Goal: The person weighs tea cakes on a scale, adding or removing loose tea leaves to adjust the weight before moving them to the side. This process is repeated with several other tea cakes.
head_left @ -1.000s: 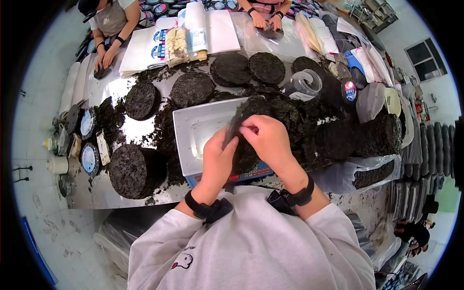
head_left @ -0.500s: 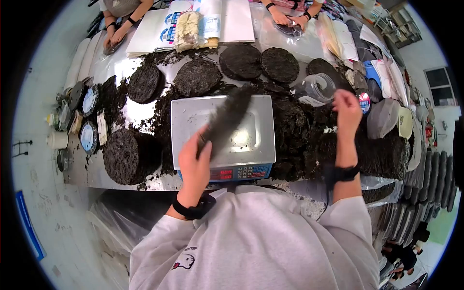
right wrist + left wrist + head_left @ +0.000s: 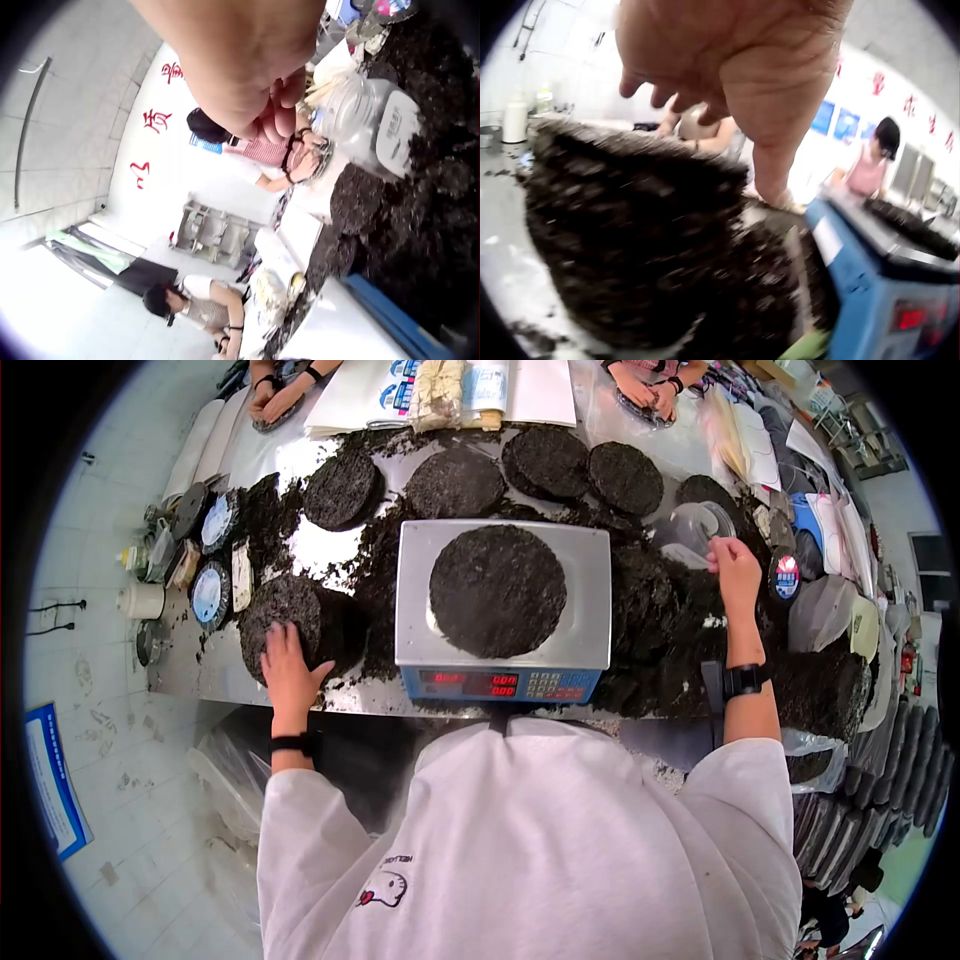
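A round dark cake [image 3: 497,591] of what looks like dried seaweed lies flat on the silver pan of a blue digital scale [image 3: 570,687] with red lit digits. To the left, my left hand [image 3: 288,678] rests with spread fingers at the top of a stack of similar cakes [image 3: 272,600]; the left wrist view has the palm over this stack [image 3: 630,225]. My right hand [image 3: 738,582] is beside a clear labelled jar [image 3: 690,530], fingers bent inward. In the right wrist view the jar [image 3: 367,120] stands behind the curled fingers; I cannot tell whether they pinch anything.
Several more round cakes [image 3: 455,483] lie in a row behind the scale. Loose dark flakes [image 3: 650,600] heap up right of it. Blue-labelled round packs [image 3: 210,596] stand at the left. Across the table, two people work at flat packs, near white paper sheets [image 3: 540,395].
Both hands were on the cake; the right let go and moved right to the jar. The left put the cake on the scale pan and moved left to the stack.
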Tool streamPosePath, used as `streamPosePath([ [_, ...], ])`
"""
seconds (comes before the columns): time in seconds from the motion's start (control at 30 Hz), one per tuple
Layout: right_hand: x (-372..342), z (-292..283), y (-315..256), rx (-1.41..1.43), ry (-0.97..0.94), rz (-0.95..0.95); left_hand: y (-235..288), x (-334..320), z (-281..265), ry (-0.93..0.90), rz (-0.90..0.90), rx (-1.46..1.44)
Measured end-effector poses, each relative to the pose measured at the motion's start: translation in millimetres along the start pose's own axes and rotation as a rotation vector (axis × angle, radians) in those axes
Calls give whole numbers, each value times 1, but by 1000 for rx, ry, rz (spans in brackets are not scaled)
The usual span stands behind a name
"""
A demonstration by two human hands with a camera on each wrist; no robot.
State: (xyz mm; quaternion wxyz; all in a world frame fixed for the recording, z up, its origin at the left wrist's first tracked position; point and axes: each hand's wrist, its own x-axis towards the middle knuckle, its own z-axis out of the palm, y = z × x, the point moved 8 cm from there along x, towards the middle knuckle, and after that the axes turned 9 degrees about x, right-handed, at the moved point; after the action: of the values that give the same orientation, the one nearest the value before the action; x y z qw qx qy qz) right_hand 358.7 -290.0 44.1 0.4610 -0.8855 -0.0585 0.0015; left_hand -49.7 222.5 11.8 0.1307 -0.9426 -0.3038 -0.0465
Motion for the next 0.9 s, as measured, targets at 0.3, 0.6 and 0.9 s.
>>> streamPosePath([
  [0.3,-130,80,-82,240,-408,-45,-39,4,48,-219,190,-248],
  [0.6,-178,94,-120,162,-462,-168,-80,23,-33,226,-197,-450],
  [0.9,-188,78,-87,361,-345,-58,79,19,-56,-145,-291,-1235],
])
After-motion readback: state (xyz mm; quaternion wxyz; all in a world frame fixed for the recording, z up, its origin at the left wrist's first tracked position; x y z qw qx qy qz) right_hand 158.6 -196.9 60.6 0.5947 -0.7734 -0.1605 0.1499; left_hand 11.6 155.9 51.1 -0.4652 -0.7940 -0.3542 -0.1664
